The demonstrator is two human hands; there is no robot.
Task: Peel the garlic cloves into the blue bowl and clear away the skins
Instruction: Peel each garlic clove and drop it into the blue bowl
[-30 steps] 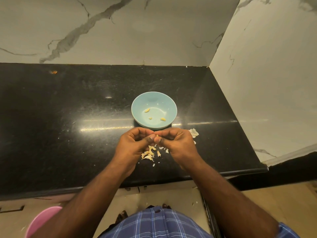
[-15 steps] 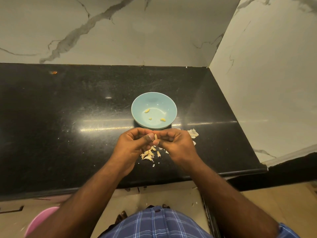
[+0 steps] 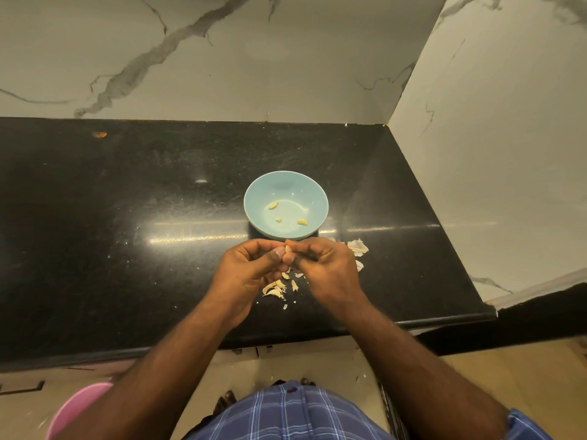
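While both hands were bunched together just in front of the blue bowl (image 3: pixel 313 188), a garlic clove (image 3: pixel 287 248) was pinched between the left hand (image 3: pixel 251 265) and right hand (image 3: pixel 327 268), fingers curled tight. Three peeled cloves (image 3: pixel 302 222) were sat inside the bowl. Skins (image 3: pixel 275 290) were partly hidden underneath the hands, so hard to count tbh.
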